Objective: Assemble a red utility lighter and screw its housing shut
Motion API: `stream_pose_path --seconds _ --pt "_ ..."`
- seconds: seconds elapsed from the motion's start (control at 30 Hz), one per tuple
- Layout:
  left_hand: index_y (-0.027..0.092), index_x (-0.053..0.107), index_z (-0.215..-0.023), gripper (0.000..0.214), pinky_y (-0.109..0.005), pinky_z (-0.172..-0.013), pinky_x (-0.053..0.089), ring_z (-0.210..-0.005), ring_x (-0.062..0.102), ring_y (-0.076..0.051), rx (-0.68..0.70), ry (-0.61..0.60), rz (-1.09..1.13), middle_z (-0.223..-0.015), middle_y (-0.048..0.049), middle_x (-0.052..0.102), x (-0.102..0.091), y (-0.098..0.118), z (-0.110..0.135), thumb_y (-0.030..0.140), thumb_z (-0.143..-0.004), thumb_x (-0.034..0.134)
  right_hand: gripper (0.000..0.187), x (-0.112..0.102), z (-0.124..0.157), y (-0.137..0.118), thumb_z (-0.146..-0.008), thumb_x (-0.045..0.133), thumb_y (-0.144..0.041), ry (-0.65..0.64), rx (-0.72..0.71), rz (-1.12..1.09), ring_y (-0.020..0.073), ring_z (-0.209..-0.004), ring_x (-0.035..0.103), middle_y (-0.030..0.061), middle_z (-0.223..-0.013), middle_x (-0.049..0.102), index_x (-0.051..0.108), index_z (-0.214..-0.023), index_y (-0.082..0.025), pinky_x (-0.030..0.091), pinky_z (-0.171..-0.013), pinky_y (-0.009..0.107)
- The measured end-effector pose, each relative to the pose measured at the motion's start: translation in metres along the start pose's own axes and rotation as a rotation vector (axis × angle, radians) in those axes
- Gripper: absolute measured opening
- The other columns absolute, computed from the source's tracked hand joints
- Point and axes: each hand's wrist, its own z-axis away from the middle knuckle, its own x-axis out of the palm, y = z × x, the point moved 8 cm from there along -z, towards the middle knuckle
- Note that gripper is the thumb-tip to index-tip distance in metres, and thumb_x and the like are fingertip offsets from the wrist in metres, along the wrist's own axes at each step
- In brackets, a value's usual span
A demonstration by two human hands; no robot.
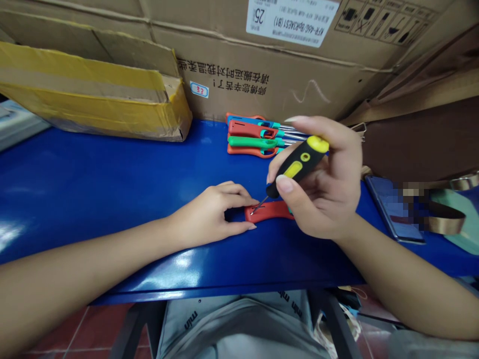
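Note:
My right hand (pixel 322 184) is closed around a black and yellow screwdriver (pixel 297 164), held slanted with its thin metal tip down on a red handle piece (pixel 267 212) lying on the blue table (pixel 112 174). My left hand (pixel 213 212) rests on the table just left of that red piece, thumb and forefinger pinching its end. Part of the red piece is hidden behind my right hand.
A stack of red, blue and green lighter-like tools (pixel 256 135) lies behind my hands. A taped cardboard box (pixel 93 94) sits at the back left, a large carton (pixel 280 55) behind. A phone (pixel 394 209) and a tape dispenser (pixel 454 214) lie at the right.

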Motion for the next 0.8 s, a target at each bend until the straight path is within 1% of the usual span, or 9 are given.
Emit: stream_pose_path --seconds 0.17,0.33,0.4,0.47,0.53,0.57,0.67,0.73,0.8 --pt "0.016 0.077 -0.121 0.034 -0.038 -0.102 0.055 -0.114 0.070 -0.026 0.002 -0.001 0.010 -0.124 -0.0109 0.075 -0.0006 0.0024 -0.0009 0.030 -0.091 0.078 0.048 0.0032 0.0017 -0.0004 -0.093 0.072 -0.038 -0.057 0.002 0.026 0.0190 -0.083 0.073 0.0017 -0.146 0.059 0.054 -0.137 -0.044 0.060 -0.068 0.032" --pt "0.018 0.078 -0.118 0.031 -0.039 -0.103 0.054 -0.114 0.069 -0.026 -0.011 -0.004 0.019 -0.122 -0.0094 0.076 0.0004 0.0009 -0.0002 0.031 -0.090 0.078 0.061 0.0070 0.0036 -0.0009 -0.090 0.076 -0.033 -0.070 0.004 -0.006 0.0223 -0.093 0.074 0.0045 -0.153 0.055 0.049 -0.144 -0.042 0.062 -0.064 0.031" --pt "0.017 0.078 -0.118 0.031 -0.039 -0.100 0.055 -0.111 0.070 -0.025 -0.007 0.002 0.014 -0.118 -0.0090 0.077 0.0004 0.0006 0.0003 0.031 -0.090 0.078 0.060 0.0077 0.0032 -0.0020 -0.089 0.078 -0.031 -0.076 0.010 -0.014 0.0228 -0.096 0.074 0.0048 -0.152 0.057 0.052 -0.142 -0.040 0.063 -0.063 0.030" --pt "0.016 0.078 -0.117 0.031 -0.039 -0.098 0.055 -0.109 0.071 -0.025 0.001 0.009 0.005 -0.116 -0.0089 0.077 -0.0001 0.0011 0.0006 0.030 -0.090 0.079 0.055 0.0076 0.0019 -0.0018 -0.090 0.077 -0.028 -0.096 0.016 0.003 0.0225 -0.097 0.075 0.0045 -0.149 0.059 0.055 -0.140 -0.039 0.065 -0.066 0.031" --pt "0.015 0.078 -0.117 0.031 -0.039 -0.098 0.056 -0.109 0.071 -0.025 0.017 0.013 -0.001 -0.116 -0.0093 0.077 -0.0008 0.0025 0.0008 0.030 -0.090 0.079 0.054 0.0068 0.0003 -0.0033 -0.093 0.073 -0.025 -0.130 -0.028 0.003 0.0222 -0.099 0.075 0.0043 -0.150 0.059 0.055 -0.142 -0.038 0.066 -0.068 0.031" --pt "0.015 0.077 -0.117 0.031 -0.038 -0.098 0.056 -0.109 0.071 -0.025 0.023 0.016 -0.005 -0.117 -0.0094 0.077 -0.0012 0.0031 0.0008 0.029 -0.090 0.079 0.057 0.0063 -0.0002 -0.0065 -0.094 0.070 -0.024 -0.149 -0.091 -0.010 0.0220 -0.098 0.075 0.0049 -0.151 0.058 0.052 -0.146 -0.037 0.066 -0.064 0.031" --pt "0.015 0.077 -0.115 0.030 -0.037 -0.098 0.056 -0.107 0.071 -0.023 0.033 0.027 -0.013 -0.114 -0.0084 0.077 -0.0024 0.0038 0.0009 0.028 -0.089 0.080 0.068 0.0090 -0.0007 -0.0046 -0.094 0.066 -0.023 -0.236 -0.139 -0.028 0.0230 -0.099 0.075 0.0048 -0.156 0.054 0.041 -0.156 -0.038 0.066 -0.058 0.030" --pt "0.015 0.077 -0.115 0.029 -0.037 -0.097 0.057 -0.106 0.071 -0.024 0.034 0.031 -0.017 -0.113 -0.0085 0.077 -0.0022 0.0032 0.0013 0.029 -0.089 0.079 0.068 0.0085 -0.0018 -0.0026 -0.094 0.066 -0.022 -0.218 -0.155 0.032 0.0228 -0.097 0.074 0.0029 -0.155 0.054 0.043 -0.155 -0.040 0.065 -0.059 0.031" --pt "0.016 0.077 -0.118 0.031 -0.039 -0.098 0.057 -0.108 0.071 -0.025 0.026 0.022 -0.014 -0.116 -0.0089 0.077 -0.0008 0.0017 0.0015 0.029 -0.090 0.079 0.063 0.0034 -0.0028 -0.0065 -0.092 0.072 -0.022 -0.114 -0.226 0.120 0.0218 -0.095 0.074 0.0025 -0.147 0.061 0.050 -0.149 -0.037 0.063 -0.056 0.029"
